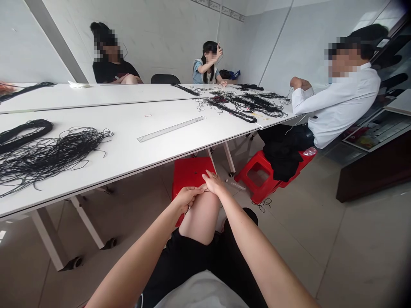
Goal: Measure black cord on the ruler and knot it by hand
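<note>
The person's left hand [188,199] and right hand [213,182] rested on a bare knee [199,218], grips apparently open and empty, a red plastic stool [189,173] just beyond it.

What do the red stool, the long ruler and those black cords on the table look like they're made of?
The red stool looks like moulded plastic: uniform colour, glossy sheen. The long ruler looks like brushed aluminium, pale grey with a dull sheen. The black cords look like thin, matte synthetic cord lying in limp curls, though the fibre is too small to tell.
</note>
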### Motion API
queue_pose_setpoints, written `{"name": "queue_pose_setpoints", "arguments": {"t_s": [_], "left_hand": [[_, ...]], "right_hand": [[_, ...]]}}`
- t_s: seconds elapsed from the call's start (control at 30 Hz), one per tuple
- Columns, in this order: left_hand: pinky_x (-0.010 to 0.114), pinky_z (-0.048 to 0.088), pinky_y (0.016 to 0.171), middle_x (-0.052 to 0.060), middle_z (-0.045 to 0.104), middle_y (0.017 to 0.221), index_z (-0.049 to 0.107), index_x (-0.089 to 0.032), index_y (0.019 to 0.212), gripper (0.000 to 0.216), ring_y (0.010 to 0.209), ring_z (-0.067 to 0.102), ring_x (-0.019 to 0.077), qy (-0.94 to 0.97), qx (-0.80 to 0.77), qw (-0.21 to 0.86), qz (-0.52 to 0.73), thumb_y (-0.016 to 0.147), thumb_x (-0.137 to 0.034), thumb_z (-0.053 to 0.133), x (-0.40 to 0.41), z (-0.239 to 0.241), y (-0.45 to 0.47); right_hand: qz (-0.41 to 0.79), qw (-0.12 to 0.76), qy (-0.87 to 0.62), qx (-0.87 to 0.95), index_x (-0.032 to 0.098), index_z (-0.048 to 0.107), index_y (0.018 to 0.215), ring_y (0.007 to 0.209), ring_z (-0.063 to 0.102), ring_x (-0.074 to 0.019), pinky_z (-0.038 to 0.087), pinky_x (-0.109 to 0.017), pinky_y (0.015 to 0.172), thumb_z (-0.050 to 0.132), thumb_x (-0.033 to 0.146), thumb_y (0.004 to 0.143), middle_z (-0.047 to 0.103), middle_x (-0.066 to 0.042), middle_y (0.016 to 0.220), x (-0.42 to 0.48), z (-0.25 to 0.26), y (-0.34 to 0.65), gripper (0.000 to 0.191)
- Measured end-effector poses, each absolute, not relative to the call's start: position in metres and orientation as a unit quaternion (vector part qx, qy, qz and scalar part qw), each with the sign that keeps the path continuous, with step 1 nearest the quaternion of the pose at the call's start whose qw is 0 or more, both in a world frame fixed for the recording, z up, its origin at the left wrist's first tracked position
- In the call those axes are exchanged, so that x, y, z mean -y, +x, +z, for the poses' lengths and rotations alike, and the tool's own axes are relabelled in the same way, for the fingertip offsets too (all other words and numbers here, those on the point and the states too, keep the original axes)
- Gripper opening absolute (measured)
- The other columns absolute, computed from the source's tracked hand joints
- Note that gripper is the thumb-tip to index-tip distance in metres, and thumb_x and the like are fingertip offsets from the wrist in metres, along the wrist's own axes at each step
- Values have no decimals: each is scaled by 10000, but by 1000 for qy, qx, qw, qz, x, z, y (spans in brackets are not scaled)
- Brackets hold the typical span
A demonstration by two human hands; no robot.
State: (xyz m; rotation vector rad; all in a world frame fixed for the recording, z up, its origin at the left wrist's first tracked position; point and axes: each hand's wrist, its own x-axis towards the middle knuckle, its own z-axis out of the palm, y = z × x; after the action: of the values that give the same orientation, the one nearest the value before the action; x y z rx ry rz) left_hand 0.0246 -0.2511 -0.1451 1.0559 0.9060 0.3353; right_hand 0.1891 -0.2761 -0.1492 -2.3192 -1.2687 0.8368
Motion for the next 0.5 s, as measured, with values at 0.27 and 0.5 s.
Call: {"name": "queue_pose_setpoints", "arguments": {"t_s": [0.27, 0.5], "left_hand": [[247, 115, 419, -97, 321, 460, 617, -152, 642, 318, 412, 180, 36, 479, -413, 757, 161, 542, -386, 807, 250, -145, 25], [248, 111, 420, -93, 322, 470, 630, -149, 658, 331, 419, 174, 37, 474, -411, 761, 162, 534, -396, 811, 250, -147, 26]], "right_hand": [[293, 164, -832, 441, 287, 204, 1478, 1421, 89, -278, 140, -457, 1106, 192, 630, 894, 177, -19, 1548, 267, -152, 191, 677], [293, 146, -839, 435, 296, 202, 1477, 1419, 83, -297, 151, -475, 1101, 206, 633, 888, 170, -22, 1550, 264, -152, 192, 679]]}}
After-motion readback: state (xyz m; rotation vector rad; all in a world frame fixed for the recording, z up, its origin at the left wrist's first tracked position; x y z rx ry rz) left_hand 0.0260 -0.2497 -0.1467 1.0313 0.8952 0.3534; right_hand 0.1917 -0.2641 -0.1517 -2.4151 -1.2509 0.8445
